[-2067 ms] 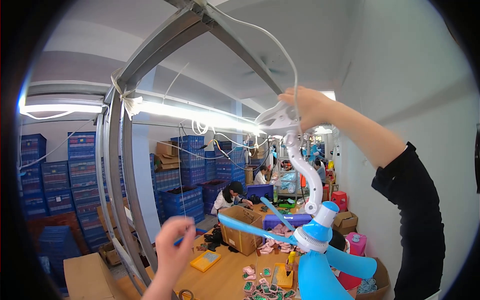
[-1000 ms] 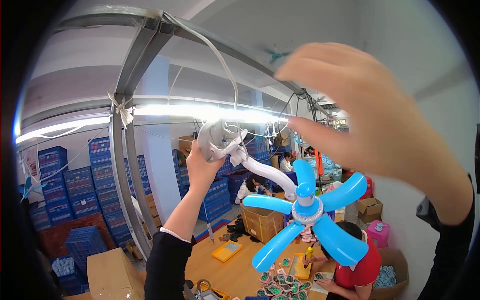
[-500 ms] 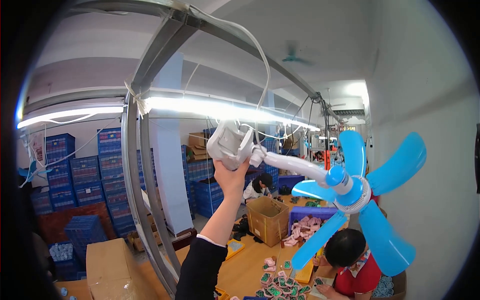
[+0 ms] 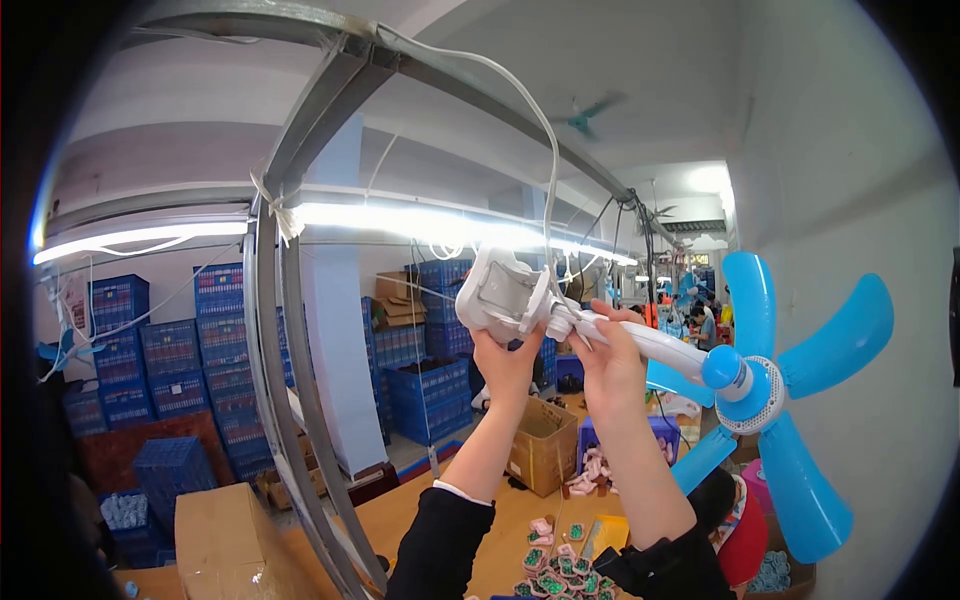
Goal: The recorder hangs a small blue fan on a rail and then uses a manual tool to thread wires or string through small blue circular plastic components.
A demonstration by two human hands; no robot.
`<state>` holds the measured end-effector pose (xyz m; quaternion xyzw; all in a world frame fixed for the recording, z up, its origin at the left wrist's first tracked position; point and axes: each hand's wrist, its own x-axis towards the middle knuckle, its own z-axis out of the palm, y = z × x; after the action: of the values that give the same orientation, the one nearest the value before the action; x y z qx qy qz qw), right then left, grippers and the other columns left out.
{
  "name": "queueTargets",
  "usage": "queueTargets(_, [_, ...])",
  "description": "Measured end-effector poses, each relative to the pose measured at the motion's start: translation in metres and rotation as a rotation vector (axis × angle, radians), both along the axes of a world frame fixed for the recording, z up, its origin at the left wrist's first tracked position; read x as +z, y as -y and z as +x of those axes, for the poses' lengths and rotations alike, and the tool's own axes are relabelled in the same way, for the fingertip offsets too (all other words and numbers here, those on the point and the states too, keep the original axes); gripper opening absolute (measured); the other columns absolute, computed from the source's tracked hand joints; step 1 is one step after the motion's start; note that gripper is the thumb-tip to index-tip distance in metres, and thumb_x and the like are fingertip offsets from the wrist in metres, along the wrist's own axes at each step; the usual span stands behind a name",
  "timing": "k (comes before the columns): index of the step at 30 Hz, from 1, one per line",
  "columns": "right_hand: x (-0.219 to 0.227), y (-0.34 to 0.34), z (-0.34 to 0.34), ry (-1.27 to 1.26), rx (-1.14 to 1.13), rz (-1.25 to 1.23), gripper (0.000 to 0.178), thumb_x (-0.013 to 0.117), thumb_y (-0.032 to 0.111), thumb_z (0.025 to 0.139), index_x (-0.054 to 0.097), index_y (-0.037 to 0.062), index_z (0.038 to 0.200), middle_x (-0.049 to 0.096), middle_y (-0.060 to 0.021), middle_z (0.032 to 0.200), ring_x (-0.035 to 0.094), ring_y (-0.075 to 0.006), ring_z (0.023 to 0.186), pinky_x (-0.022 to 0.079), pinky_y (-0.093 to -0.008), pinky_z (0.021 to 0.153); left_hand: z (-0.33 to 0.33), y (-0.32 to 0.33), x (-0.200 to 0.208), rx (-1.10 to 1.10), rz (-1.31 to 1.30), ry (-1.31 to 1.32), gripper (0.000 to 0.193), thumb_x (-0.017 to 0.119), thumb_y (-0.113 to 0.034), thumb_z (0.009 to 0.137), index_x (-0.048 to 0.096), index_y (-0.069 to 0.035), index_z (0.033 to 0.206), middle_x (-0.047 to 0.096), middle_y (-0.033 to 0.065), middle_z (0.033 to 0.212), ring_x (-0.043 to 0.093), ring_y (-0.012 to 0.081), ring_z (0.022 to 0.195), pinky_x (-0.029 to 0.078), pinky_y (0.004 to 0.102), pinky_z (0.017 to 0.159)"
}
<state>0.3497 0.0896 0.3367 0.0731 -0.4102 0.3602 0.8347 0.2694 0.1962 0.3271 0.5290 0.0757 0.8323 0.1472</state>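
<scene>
Raised in front of me is a clip fan with blue blades (image 4: 760,390) and a white neck (image 4: 655,345). Its white clamp base (image 4: 503,292) is gripped from below by my left hand (image 4: 505,365), with the thumb and fingers around its lower edge. My right hand (image 4: 612,360) is closed around the neck close to the joint beside the clamp. A white cord (image 4: 550,150) runs from the base up to the metal frame overhead. The palm side of the grip is partly hidden.
A metal frame (image 4: 265,350) with a bright tube light (image 4: 390,220) stands ahead. Below, a wooden table (image 4: 400,520) holds pink and green pieces (image 4: 560,570) and a cardboard box (image 4: 540,445). A person in red (image 4: 745,540) sits under the fan; blue crates (image 4: 220,350) are stacked left.
My right hand has come up and taken hold of the neck. The fan has shifted right, with my left hand still on the clamp base.
</scene>
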Motion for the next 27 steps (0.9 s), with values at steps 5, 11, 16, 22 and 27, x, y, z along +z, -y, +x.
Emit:
queueTargets(5, [0.014,-0.001,0.020,0.236,-0.234,0.126,0.021,0.049,-0.004,0.075,0.041,0.0098,0.088,0.044,-0.0133,0.110,0.048,-0.0266,0.104,0.043,-0.0391,0.089,-0.023,0.024,0.011,-0.239,-0.065,-0.251,0.082,0.076,-0.024,0.064,0.025,-0.002,0.124,0.033,0.0150,0.127,0.032,0.0261,0.120,0.026,0.0435,0.096])
queueTargets(11, [0.034,-0.003,0.061,0.407,-0.374,0.179,0.020,0.049,-0.005,0.077,0.041,0.0099,0.088,0.044,-0.0119,0.114,0.048,-0.0239,0.106,0.043,-0.0341,0.091,-0.033,0.041,0.046,-0.164,0.024,-0.340,0.076,0.070,-0.034,0.068,0.030,0.000,0.123,0.035,0.0166,0.123,0.032,0.0269,0.119,0.026,0.0405,0.096])
queueTargets(16, [0.043,-0.007,0.079,0.581,-0.671,0.182,0.019,0.048,-0.004,0.078,0.041,0.0097,0.089,0.044,-0.0112,0.115,0.047,-0.0202,0.106,0.040,-0.0311,0.092,-0.032,0.072,0.092,0.219,0.358,-0.395,0.072,0.068,-0.033,0.071,0.033,0.002,0.123,0.041,0.0171,0.117,0.042,0.0249,0.108,0.034,0.0348,0.091])
queueTargets(22, [0.060,-0.003,0.089,0.557,-0.687,0.228,0.020,0.048,-0.005,0.078,0.041,0.0093,0.090,0.045,-0.0116,0.115,0.047,-0.0193,0.104,0.040,-0.0296,0.091,-0.027,0.119,0.125,-0.566,0.018,-0.590,0.031,0.058,-0.028,0.082,0.053,0.000,0.094,0.059,0.0076,0.078,0.058,0.0163,0.089,0.036,0.0311,0.090])
queueTargets(27, [0.092,0.013,0.083,0.392,-0.432,0.372,0.020,0.049,-0.005,0.077,0.042,0.0088,0.090,0.042,-0.0131,0.118,0.044,-0.0254,0.110,0.039,-0.0325,0.095,-0.027,0.097,0.108,-0.605,-0.201,-0.302,0.036,0.037,-0.031,0.092,0.054,-0.001,0.083,0.060,0.0085,0.069,0.062,0.0188,0.079,0.048,0.0273,0.077])
